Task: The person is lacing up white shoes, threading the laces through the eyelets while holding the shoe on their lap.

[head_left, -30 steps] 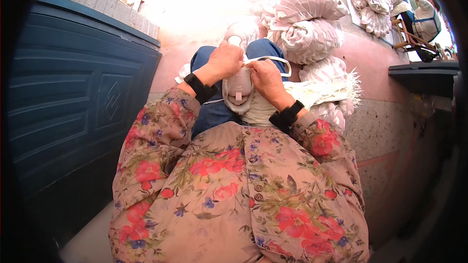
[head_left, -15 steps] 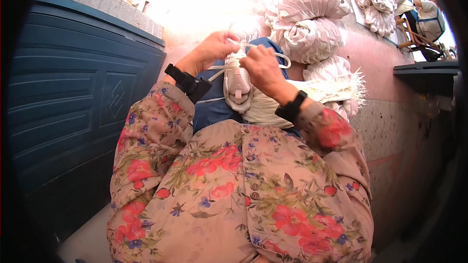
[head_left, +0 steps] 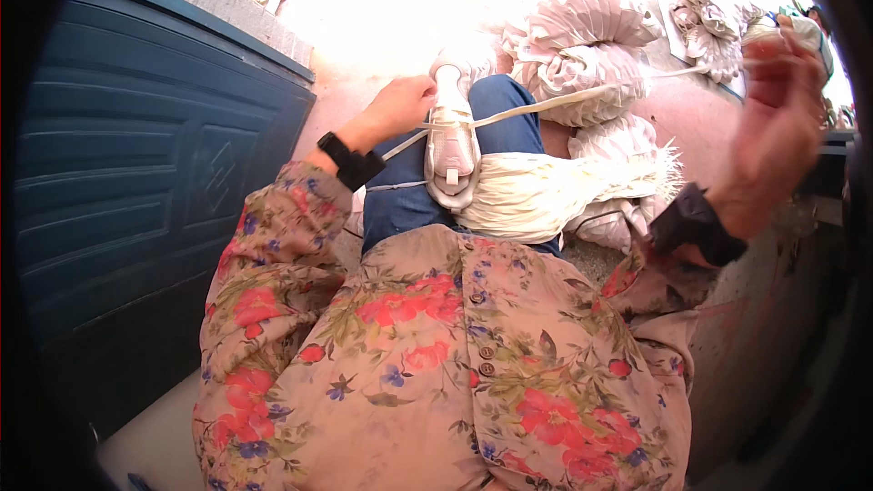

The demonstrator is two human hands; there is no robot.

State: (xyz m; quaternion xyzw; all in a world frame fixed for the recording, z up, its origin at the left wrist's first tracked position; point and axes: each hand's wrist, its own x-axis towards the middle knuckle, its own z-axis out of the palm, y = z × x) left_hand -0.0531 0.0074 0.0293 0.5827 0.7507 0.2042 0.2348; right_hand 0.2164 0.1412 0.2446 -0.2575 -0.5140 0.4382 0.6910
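A pale pink-and-white shoe [head_left: 452, 147] rests between my thighs, its heel end toward me. My left hand [head_left: 400, 109] is closed at the shoe's left edge, its fingertips partly hidden against it. Far out to the right, my right hand [head_left: 777, 127] is raised, its fingers pinched on a cream shoelace [head_left: 518, 113]. That lace runs taut from the shoe's eyelets up to the hand. Another lace end sticks out left of the shoe, below my left hand. Across my right thigh lies a thick bundle of cream shoelaces [head_left: 546, 189].
Stacked white-pink shoe uppers [head_left: 591, 45] lie on the floor ahead to the right, with another heap [head_left: 705, 14] farther off. A dark blue panelled door or cabinet [head_left: 118, 173] stands close on my left. A dark ledge [head_left: 837, 150] is at the right.
My right hand has swung from the shoe far out to the right, drawing the lace's loop into a long straight line. My left hand stays beside the shoe.
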